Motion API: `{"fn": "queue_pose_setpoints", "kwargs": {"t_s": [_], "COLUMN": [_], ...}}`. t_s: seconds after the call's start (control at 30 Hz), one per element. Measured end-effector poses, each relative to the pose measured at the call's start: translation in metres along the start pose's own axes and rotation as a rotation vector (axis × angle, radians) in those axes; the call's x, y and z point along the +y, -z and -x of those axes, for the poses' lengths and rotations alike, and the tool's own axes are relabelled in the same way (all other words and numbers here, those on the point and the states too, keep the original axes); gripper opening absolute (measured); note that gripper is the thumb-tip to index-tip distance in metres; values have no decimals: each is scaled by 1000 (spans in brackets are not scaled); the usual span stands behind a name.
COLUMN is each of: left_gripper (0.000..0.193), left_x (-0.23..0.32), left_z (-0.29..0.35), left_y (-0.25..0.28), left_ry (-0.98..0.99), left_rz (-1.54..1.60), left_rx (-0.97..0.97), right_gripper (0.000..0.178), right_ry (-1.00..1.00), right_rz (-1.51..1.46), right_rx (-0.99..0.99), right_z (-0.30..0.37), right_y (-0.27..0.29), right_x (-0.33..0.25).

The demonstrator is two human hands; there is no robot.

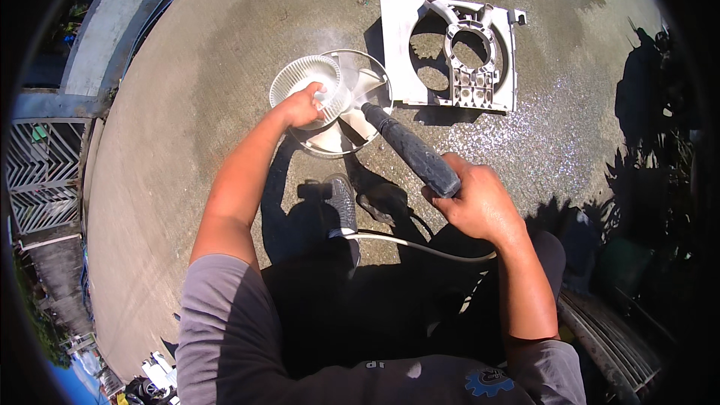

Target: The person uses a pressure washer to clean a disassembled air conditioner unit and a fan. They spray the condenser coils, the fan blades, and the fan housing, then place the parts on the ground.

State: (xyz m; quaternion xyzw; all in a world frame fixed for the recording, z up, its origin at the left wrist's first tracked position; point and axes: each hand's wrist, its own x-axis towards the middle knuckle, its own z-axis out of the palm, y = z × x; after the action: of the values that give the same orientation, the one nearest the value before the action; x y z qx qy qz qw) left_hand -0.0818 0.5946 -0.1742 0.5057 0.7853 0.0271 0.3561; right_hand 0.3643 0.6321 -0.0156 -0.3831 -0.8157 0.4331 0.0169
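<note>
My left hand (302, 107) grips a white blower wheel (286, 81) with fine slats around its rim, its fingers reaching into the wheel's middle. Partly under that wheel lies a larger white fan with broad blades inside a ring (367, 84), on the concrete. In my right hand (481, 201) is a black spray wand (415, 151), its fingers wrapped around the rear end. The wand's tip points toward the two fan parts and nearly reaches the bladed fan. Faint mist hangs around the wheel. Whether the wheel touches the fan below, I cannot tell.
A white plastic fan housing (395, 52) with a large round opening stands at the far right on wet concrete (525, 142). A pale hose (409, 243) curves past my shoe (341, 206). A metal gate (46, 172) is at the left; dark clutter lines the right edge.
</note>
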Motion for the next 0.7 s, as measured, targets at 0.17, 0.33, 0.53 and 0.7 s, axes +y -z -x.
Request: {"fn": "queue_pose_setpoints", "kwargs": {"t_s": [0.17,0.33,0.53,0.7], "left_gripper": [93,76,87,82], "left_x": [14,27,45,45], "left_z": [-15,-19,-44,-43], "left_y": [-2,-3,-27,-42], "left_ry": [-102,83,151,-105], "left_rz": [-30,393,148,-34], "left_rx": [-73,-202,166,149], "right_gripper": [32,33,35,35], "right_ry": [-72,-41,-102,-73], "right_rz": [42,-57,-49,-73], "right_rx": [-54,-47,-15,1], "right_z": [-5,-6,-3,1], "right_y": [-7,-10,-3,10], "right_x": [9,21,24,20]}}
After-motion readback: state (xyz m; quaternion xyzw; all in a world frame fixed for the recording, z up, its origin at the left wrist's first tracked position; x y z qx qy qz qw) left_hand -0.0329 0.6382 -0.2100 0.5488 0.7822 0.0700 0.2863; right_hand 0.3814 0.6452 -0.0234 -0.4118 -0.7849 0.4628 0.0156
